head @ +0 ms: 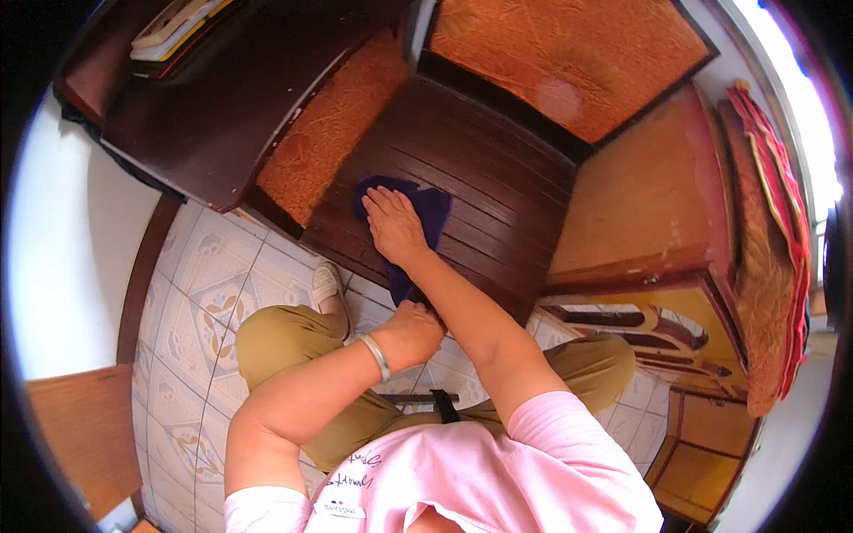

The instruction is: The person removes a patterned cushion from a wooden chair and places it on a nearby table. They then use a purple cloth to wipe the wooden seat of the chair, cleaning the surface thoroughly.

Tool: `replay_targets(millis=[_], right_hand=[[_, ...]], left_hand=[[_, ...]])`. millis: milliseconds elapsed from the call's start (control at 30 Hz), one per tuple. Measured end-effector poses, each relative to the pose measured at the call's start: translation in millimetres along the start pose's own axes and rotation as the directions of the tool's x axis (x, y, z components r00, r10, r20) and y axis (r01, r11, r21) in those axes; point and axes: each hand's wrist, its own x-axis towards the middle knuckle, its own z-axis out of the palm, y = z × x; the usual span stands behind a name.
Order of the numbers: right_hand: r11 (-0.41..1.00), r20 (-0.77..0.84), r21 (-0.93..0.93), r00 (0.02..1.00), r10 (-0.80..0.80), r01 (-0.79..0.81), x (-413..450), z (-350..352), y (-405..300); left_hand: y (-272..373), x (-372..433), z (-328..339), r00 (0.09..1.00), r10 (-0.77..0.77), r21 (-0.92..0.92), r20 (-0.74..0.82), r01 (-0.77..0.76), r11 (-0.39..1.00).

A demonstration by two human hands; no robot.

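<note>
My right hand [396, 230] lies palm down on a dark purple cloth [436, 213], pressing it to a dark brown slatted wooden surface [493, 166]. The cloth is bunched under the palm, and a fold trails down towards the front edge. My left hand [412, 334], with a bangle [376, 356] on its wrist, is curled at that front edge, close by the trailing end of the cloth. Its fingers are partly hidden, so whether it grips the cloth or the edge cannot be told.
Orange patterned cushioned panels [573, 60] stand behind the slats. At left, a dark wooden tabletop [213, 100] bears books or papers [176, 33]. A wooden cabinet [633, 193] rises at right, with red and brown fabric [766, 253] beyond. Below are patterned floor tiles [220, 300].
</note>
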Motion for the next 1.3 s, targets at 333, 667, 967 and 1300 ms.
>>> replay_targets(millis=[333, 667, 967, 1300], right_hand=[[0.938, -0.122, -0.202, 0.957, 0.262, -0.282, -133, -82, 45], [0.776, -0.207, -0.324, 0.841, 0.5, -0.541, -220, -126, 77], [0.899, -0.008, -0.179, 0.914, 0.405, -0.4, -232, -147, 87], [0.979, 0.085, -0.069, 0.977, 0.196, -0.19, -158, -114, 96]], left_hand=[[12, 40, 14, 0.972, 0.114, 0.048, 0.204, -0.126, 0.991], [17, 52, 1, 0.934, 0.049, 0.017, 0.355, -0.059, 0.998], [20, 33, 11, 0.975, 0.071, 0.103, 0.211, -0.095, 0.99], [17, 13, 35, 0.977, 0.129, 0.042, 0.169, -0.138, 0.99]])
